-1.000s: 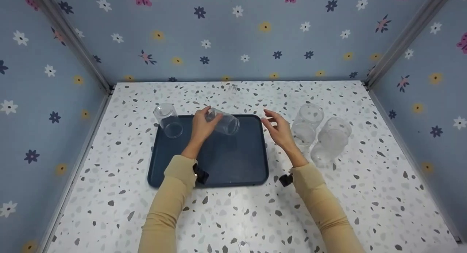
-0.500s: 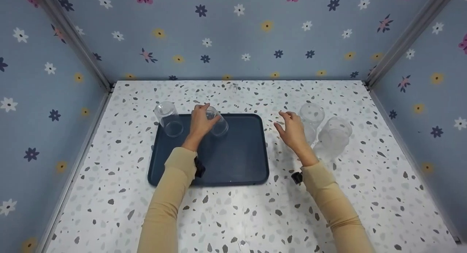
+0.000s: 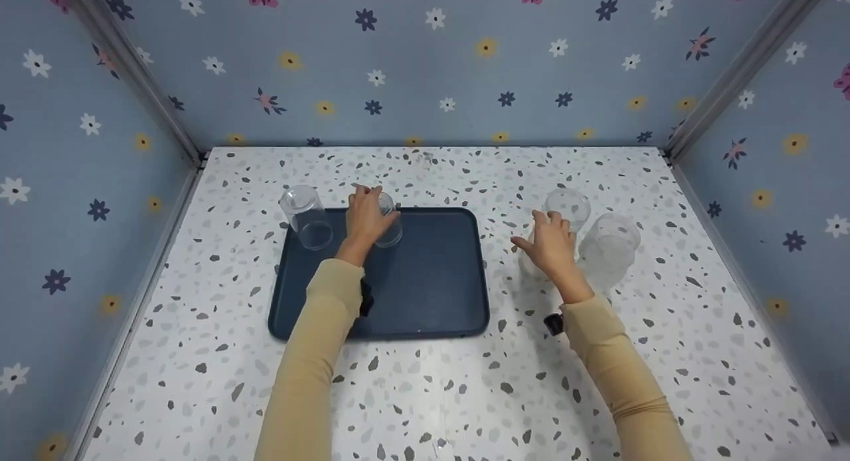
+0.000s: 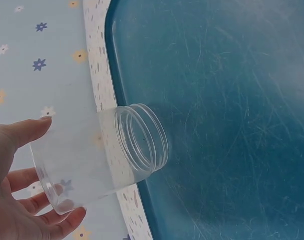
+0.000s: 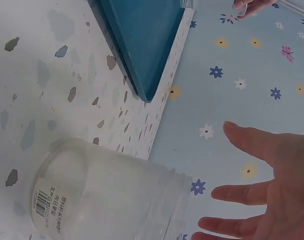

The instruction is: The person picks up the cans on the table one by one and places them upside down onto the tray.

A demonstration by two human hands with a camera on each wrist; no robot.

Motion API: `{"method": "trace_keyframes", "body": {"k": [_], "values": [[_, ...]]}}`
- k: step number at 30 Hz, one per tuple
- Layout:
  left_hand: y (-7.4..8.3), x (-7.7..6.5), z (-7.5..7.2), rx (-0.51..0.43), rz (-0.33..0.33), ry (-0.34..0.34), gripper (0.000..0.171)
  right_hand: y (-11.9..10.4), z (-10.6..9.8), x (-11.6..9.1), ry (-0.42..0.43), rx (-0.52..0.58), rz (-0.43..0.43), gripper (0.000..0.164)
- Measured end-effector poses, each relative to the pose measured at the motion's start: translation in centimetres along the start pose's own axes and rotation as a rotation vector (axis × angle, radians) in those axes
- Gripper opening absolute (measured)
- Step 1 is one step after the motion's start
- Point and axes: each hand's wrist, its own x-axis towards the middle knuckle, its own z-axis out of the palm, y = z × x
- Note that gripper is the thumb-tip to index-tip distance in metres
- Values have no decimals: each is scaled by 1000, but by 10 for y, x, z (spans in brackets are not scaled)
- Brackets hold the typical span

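Note:
My left hand [image 3: 366,215] holds a clear plastic jar [image 3: 392,232] by its base over the back edge of the blue tray [image 3: 425,281]. In the left wrist view that jar [image 4: 87,160] is upside down, its threaded mouth right at the tray surface. A second clear jar [image 3: 309,218] stands at the tray's back left corner. Over to the right, my right hand [image 3: 551,245] is spread above a frosted-looking jar [image 3: 572,205]. The right wrist view shows this jar [image 5: 122,195] mouth up with a printed label [image 5: 48,207] low on its side, thumb and fingers apart from it.
Another clear jar [image 3: 609,238] stands just right of the one by my right hand. The speckled table [image 3: 431,394] is bounded by flower-patterned walls [image 3: 425,62] at the back and both sides.
My left hand has turned the tilted jar mouth down and shifted it left along the tray's back edge. My right hand has moved right, away from the tray, to above the right-hand jars.

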Motion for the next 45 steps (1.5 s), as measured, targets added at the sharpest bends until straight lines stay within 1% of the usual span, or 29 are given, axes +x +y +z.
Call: {"method": "trace_keyframes", "body": {"k": [3, 6, 12, 17, 23, 28, 37, 45], "values": [[1, 1, 1, 10, 0, -17, 59, 5, -2, 2, -34, -19, 47, 73], [2, 3, 3, 16, -1, -34, 59, 9, -3, 4, -58, -43, 72, 75], [3, 4, 4, 40, 2, -37, 59, 13, -3, 6, -73, -42, 74, 74], [3, 5, 6, 43, 10, -46, 60, 16, -5, 4, -68, -37, 102, 74], [4, 5, 7, 55, -2, -49, 61, 18, -6, 4, -74, -17, 124, 73], [6, 6, 7, 89, -14, -61, 61, 18, -6, 4, -78, -34, 121, 72], [8, 7, 9, 131, -28, -69, 60, 18, -6, 6, -149, -42, 166, 80], [7, 7, 10, 135, -29, -63, 59, 20, -7, 8, -178, -3, 175, 78]]}}
